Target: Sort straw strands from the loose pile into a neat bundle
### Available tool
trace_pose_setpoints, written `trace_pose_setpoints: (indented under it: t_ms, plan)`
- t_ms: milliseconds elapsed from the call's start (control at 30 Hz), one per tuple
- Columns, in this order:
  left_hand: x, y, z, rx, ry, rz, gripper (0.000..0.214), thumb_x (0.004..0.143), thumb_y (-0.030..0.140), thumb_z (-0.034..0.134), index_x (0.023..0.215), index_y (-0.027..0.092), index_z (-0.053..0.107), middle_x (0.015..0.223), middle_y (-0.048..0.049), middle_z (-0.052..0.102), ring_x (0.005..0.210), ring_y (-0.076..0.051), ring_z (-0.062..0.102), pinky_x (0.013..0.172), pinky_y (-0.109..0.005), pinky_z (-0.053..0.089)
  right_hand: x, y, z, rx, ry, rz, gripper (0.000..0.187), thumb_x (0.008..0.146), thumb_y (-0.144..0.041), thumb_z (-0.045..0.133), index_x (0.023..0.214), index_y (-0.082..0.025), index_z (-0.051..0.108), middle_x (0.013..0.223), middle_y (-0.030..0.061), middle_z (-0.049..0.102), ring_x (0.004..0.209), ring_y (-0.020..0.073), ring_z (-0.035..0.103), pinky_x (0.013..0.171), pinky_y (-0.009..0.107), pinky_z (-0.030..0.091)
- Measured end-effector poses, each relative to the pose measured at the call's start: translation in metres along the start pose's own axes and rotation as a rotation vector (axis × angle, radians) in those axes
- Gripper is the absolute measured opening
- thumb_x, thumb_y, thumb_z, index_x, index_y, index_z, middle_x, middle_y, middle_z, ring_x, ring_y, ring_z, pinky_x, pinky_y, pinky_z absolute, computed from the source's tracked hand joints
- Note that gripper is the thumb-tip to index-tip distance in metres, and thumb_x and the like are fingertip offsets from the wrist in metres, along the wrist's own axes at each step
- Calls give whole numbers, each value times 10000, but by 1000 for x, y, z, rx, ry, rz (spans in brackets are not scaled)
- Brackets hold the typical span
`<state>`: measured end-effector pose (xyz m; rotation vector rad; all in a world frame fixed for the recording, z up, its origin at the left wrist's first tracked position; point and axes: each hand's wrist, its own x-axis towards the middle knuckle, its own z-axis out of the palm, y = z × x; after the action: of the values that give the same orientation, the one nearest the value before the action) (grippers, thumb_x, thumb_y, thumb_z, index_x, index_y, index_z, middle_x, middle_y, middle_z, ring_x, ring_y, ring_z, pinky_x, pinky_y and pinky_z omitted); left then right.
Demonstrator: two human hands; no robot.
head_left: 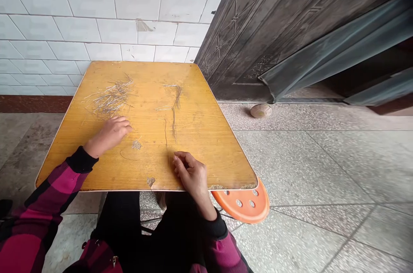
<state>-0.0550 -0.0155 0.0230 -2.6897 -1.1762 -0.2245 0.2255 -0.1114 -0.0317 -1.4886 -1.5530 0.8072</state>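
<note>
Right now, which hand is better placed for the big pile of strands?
Left, probably. The left hand rests just below the loose pile of fine strands, while the right hand sits further off, below the thinner line of strands.

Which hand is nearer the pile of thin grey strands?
Left hand, just below the thin grey strand pile; right hand, farther off, near the yellow wooden tabletop's near edge.

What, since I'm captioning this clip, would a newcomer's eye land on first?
The yellow tabletop stands out, with a loose spread of thin grey fibres at its far left and a narrower brownish line toward the middle. The left hand rests beside the spread, the right hand at the near edge, and an orange stool seat shows past the near right corner.
</note>
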Motion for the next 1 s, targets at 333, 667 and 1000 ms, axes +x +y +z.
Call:
trace_pose_setpoints:
  t_ms: [333, 667, 1000]
  plan:
    - [-6, 24, -21, -849, -35, -224, 189, 840, 258, 564, 785, 143, 704, 712, -27, 665, 653, -126, 579, 610, -237, 405, 19, -31, 14, 325, -76, -72, 291, 887, -412, 571, 1036, -173, 644, 801, 37, 676, 490, 86, 537, 484, 223, 461]
    - [-5, 30, -21, -1538, -526, -268, 233, 782, 325, 619, 868, 118, 680, 655, -27, 658, 512, -75, 442, 490, -198, 310, 20, -53, 32, 576, -506, 108, 288, 824, -443, 631, 803, -156, 627, 702, -16, 647, 377, 19, 403, 313, 140, 327]
    - [-3, 40, -7, -1686, -451, -444, 374, 783, 470, 609, 695, 107, 600, 525, 3, 527, 427, -49, 328, 430, -201, 203, 5, -55, 51, 583, -417, 181, 263, 816, -415, 631, 799, -154, 611, 634, -32, 612, 373, 33, 484, 322, 139, 410]
